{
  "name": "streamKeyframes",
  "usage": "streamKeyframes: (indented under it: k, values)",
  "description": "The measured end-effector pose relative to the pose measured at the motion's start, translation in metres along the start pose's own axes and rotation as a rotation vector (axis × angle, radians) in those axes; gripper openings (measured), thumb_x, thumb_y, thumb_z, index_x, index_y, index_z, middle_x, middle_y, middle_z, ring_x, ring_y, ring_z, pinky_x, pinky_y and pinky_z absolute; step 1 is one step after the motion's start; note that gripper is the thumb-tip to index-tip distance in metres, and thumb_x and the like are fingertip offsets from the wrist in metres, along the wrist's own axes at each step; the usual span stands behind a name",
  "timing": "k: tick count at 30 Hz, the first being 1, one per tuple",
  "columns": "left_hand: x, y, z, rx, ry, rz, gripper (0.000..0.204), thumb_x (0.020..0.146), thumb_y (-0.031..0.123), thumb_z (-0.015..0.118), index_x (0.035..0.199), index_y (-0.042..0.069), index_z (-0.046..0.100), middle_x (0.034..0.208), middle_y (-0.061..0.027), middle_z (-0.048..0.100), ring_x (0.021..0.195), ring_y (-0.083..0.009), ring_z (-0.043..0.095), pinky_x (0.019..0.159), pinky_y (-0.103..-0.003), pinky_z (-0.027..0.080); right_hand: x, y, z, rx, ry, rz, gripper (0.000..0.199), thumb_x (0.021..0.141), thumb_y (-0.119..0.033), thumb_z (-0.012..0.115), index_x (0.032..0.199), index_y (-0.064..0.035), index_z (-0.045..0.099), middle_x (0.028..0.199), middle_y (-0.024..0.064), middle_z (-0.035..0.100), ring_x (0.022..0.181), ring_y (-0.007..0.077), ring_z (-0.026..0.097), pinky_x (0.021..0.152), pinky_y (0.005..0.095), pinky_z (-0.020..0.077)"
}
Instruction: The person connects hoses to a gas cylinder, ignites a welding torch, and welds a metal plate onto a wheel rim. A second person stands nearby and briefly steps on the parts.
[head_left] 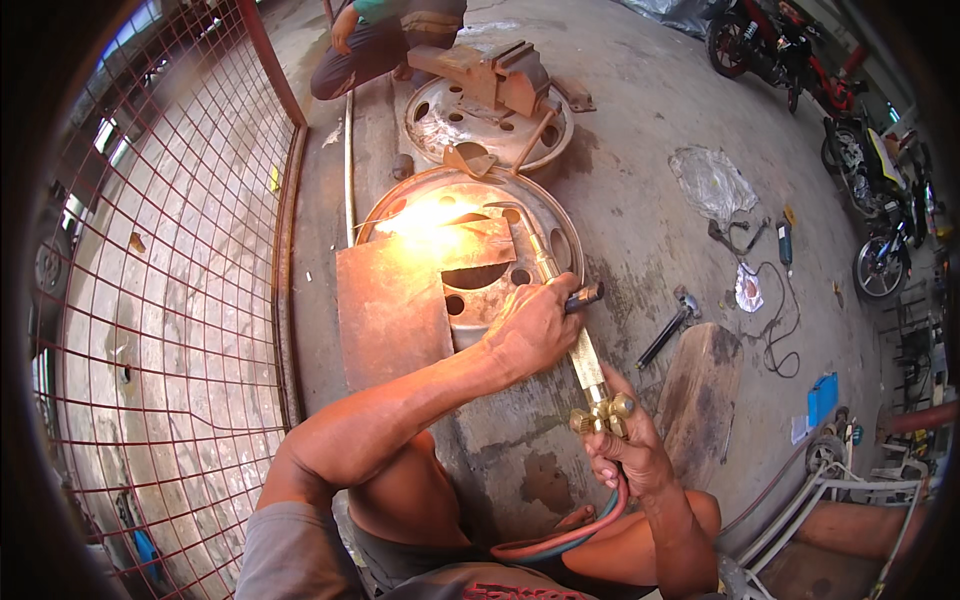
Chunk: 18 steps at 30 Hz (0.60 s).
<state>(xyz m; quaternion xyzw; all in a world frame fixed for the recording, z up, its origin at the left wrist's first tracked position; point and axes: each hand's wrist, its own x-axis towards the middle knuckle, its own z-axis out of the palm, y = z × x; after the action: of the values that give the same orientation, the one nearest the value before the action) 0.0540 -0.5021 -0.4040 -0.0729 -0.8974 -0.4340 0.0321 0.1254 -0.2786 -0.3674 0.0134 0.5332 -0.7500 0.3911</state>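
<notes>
Hoses: The red and blue hoses (560,548) curve across your lap toward the torch.
Right hand: Your right hand (630,440) curls its fingers around the brass valve end of the torch (586,362).
Left hand: Your left hand (540,322) closes firmly over the torch farther forward; a short dark cylinder (584,298) pokes out beside its grip.
Log: A piece of wood (700,400) lies on the floor to your right.
Metal sheet: The rusty sheet (395,315) lies on the nearer wheel (485,306), its lower part overhanging the edge.
Torch tip: The bent tip stands over that wheel near a bright glow (428,232); glare hides whether it touches the metal.
Fence: Red wire mesh (284,290) stands on your left.
Tools: A hammer (667,328) and, farther out, a blue grinder (785,246) rest on the floor at right.
Vise: Beyond, a rusty vise (520,82) sits on a second wheel (430,132).
Background: A person (362,70) crouches behind the vise, while motorcycles (880,185) line the right side.
</notes>
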Motion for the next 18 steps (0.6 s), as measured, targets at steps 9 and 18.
streamKeyframes:
  k: [9, 18]
  values:
    - [0.004, 0.002, -0.003, -0.195, -0.088, -0.248, 0.027, 0.103, 0.027, 0.050, 0.113, 0.003, 0.057, 0.087, -0.0268, 0.065, 0.090, -0.0448, 0.067, 0.079, -0.051, 0.049, -0.002, 0.013, -0.002, -0.556, 0.202, -0.159, 0.046, 0.099, -0.028, 0.071, 0.129, -0.0110, 0.042, 0.087, 0.0070, 0.067, 0.059, 0.0108, 0.058, 0.052, 0.0275, 0.0472]
    - [0.000, -0.023, 0.009, -0.231, -0.173, -0.321, 0.028, 0.103, 0.029, 0.051, 0.114, 0.004, 0.056, 0.096, -0.0269, 0.067, 0.097, -0.0452, 0.066, 0.087, -0.051, 0.049, 0.001, 0.009, 0.008, -0.883, 0.224, -0.195, 0.034, 0.101, -0.026, 0.068, 0.126, -0.0078, 0.054, 0.081, 0.0110, 0.069, 0.072, 0.0162, 0.067, 0.064, 0.0342, 0.0533]
